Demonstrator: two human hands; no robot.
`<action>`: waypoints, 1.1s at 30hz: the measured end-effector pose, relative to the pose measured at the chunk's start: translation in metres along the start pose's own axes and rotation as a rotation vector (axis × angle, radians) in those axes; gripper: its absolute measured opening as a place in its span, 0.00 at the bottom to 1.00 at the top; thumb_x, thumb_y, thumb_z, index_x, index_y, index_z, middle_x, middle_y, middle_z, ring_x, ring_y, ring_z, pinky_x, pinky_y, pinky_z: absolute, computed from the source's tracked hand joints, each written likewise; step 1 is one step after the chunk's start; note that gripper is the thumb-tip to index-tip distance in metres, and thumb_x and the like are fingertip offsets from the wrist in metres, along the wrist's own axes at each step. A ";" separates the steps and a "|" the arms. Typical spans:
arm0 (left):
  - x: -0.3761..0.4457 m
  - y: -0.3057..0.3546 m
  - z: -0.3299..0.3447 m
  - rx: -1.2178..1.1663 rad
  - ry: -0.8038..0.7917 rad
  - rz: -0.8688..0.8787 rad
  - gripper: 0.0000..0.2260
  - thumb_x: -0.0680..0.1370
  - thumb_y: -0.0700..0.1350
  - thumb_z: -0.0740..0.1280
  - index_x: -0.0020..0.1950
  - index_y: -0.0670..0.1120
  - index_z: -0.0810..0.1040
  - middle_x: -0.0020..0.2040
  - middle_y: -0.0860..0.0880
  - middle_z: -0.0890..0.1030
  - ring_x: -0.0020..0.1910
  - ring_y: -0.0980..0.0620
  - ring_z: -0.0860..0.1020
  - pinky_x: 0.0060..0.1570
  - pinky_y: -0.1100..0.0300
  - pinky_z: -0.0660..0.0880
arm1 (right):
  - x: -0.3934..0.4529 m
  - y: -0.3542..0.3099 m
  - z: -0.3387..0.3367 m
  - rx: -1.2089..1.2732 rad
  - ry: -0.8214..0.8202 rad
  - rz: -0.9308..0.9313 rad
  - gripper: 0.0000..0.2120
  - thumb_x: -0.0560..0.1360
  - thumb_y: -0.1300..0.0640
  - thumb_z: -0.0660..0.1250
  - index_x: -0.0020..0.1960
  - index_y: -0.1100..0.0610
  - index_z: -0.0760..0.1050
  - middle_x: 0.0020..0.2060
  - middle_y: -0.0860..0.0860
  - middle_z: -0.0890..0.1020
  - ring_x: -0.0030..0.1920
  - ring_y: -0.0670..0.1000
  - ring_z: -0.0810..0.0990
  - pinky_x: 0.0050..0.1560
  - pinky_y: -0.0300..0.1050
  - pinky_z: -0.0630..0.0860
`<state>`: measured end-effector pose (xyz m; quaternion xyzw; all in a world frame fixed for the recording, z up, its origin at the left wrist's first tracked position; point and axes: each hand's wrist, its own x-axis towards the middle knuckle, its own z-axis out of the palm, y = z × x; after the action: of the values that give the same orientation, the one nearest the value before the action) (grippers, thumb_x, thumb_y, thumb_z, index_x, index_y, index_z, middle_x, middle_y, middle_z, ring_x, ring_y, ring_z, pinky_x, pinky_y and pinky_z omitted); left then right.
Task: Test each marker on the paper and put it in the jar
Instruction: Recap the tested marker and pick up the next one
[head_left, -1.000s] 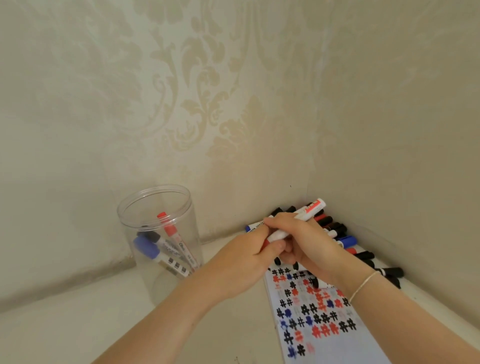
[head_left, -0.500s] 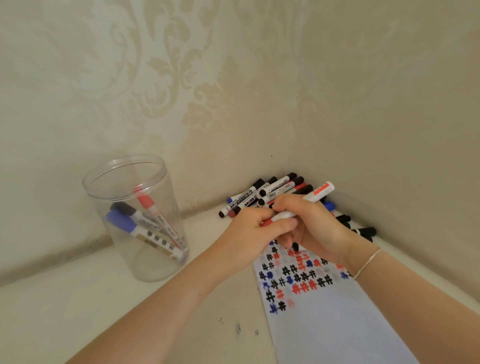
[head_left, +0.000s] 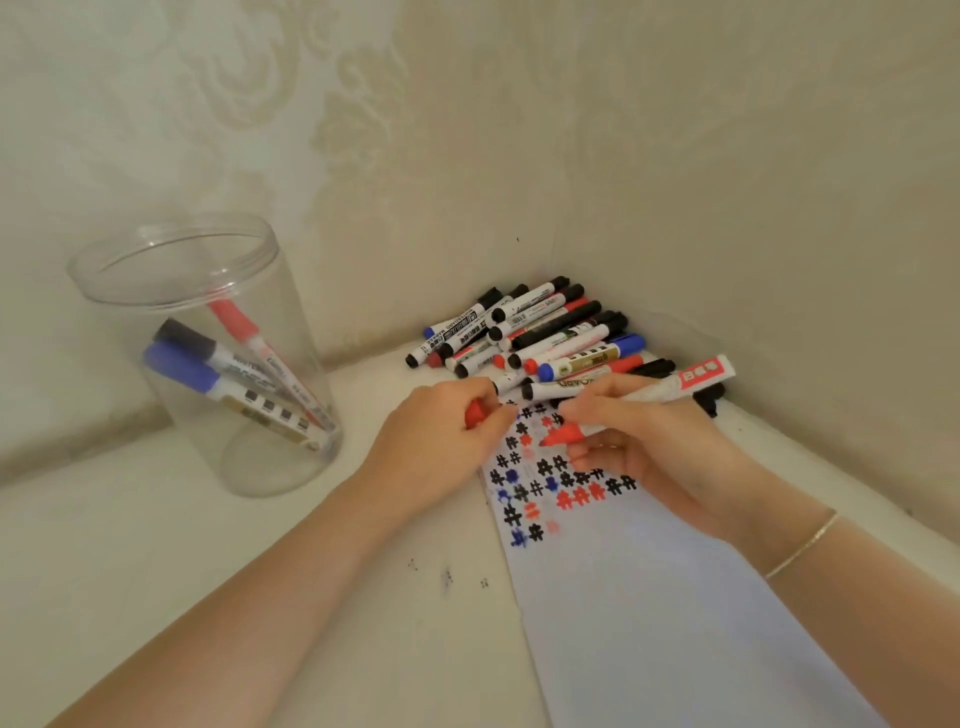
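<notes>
Head cam: R hand (head_left: 654, 447) grips an uncapped red marker (head_left: 644, 402), tip down over the paper (head_left: 649, 597) w/ its rows of # marks. L hand (head_left: 441, 441) pinches the red cap (head_left: 475, 413) just beside it. Jar (head_left: 208, 358) stands off to the left w/ 3 markers inside. Marker pile (head_left: 540, 332) sits in the corner.

Our left hand (head_left: 441, 441) curls its fingers (head_left: 493, 410) round a red cap (head_left: 475, 414); our right hand (head_left: 644, 441) pinches an uncapped red marker (head_left: 649, 397), both forearms reaching forward.
</notes>
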<state>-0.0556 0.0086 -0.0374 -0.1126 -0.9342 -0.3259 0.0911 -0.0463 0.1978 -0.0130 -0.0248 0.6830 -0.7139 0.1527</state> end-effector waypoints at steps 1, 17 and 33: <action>-0.001 -0.001 0.003 0.044 -0.010 0.000 0.11 0.78 0.55 0.64 0.36 0.53 0.73 0.27 0.55 0.70 0.27 0.58 0.68 0.30 0.62 0.63 | -0.004 0.005 0.004 -0.068 0.028 0.001 0.05 0.69 0.64 0.72 0.40 0.63 0.76 0.33 0.57 0.82 0.32 0.53 0.79 0.33 0.42 0.77; -0.004 -0.008 0.008 0.337 -0.138 0.150 0.12 0.76 0.62 0.60 0.41 0.55 0.68 0.30 0.56 0.73 0.30 0.60 0.71 0.33 0.60 0.68 | -0.011 0.034 0.022 -0.384 0.409 -0.122 0.11 0.70 0.64 0.68 0.32 0.64 0.69 0.21 0.56 0.73 0.17 0.47 0.69 0.19 0.35 0.69; -0.003 -0.009 0.009 0.376 -0.138 0.147 0.14 0.74 0.63 0.57 0.41 0.53 0.69 0.31 0.54 0.75 0.30 0.57 0.72 0.34 0.58 0.71 | -0.012 0.034 0.023 -0.457 0.367 -0.178 0.12 0.67 0.66 0.69 0.33 0.70 0.68 0.26 0.66 0.74 0.19 0.49 0.68 0.20 0.37 0.66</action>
<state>-0.0558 0.0066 -0.0501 -0.1835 -0.9719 -0.1299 0.0698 -0.0228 0.1780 -0.0424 0.0110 0.8371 -0.5450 -0.0457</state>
